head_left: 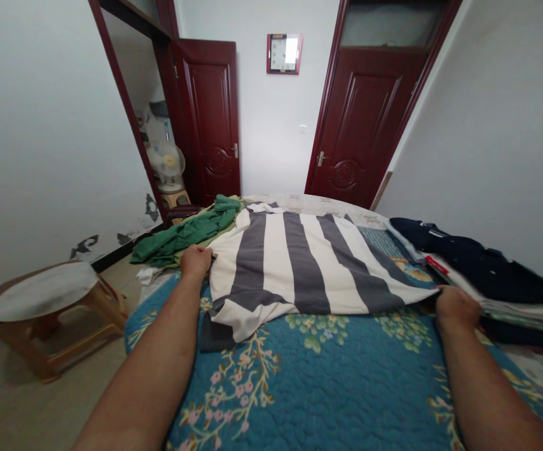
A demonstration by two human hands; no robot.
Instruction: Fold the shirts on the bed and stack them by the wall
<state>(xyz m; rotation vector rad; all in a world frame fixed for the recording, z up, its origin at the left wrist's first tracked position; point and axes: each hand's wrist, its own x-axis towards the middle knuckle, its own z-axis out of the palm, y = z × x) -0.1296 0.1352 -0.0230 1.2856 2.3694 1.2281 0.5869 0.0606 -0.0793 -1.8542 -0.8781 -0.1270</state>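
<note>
A grey-and-white striped shirt (297, 263) lies spread sideways over a blue floral quilted cover (346, 382). My left hand (196, 262) is closed on the shirt's left end, near its upper edge. At the lower right corner, my right hand (458, 305) pinches the fabric and draws it out to a point. One sleeve is bunched toward the near left, its grey end resting on the cover. The collar part sits at the far left of the shirt, partly folded.
Green clothing (191, 232) is heaped beyond my left hand. A stack of folded clothes, dark navy on top (478, 254), stands at the right. A plastic stool (50, 294) is on the floor at left. Two dark red doors (210, 113) and a wall clock (284, 54) are behind.
</note>
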